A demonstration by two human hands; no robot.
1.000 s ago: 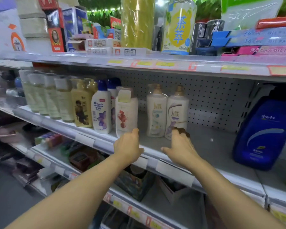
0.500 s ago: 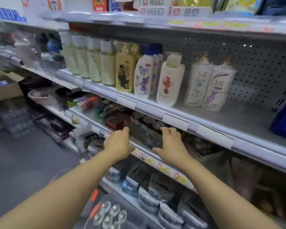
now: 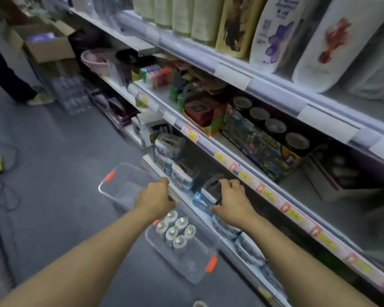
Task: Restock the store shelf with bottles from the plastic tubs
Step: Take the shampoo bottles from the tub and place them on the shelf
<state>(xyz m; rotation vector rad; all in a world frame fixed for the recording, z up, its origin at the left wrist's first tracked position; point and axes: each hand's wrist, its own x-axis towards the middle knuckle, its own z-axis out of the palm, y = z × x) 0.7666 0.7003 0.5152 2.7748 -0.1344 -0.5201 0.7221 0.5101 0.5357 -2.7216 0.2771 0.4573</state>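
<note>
Both hands reach down in front of the low shelf [image 3: 208, 209]. The left hand [image 3: 154, 199] and the right hand [image 3: 233, 201] hold nothing, and their fingers are loosely bent. Small bottles [image 3: 175, 229] stand in a clear tub [image 3: 186, 262] on the floor, just under the hands. Another clear tub [image 3: 120, 185] sits beside it. Big bottles [image 3: 273, 34] stand on the top shelf [image 3: 275, 85].
</note>
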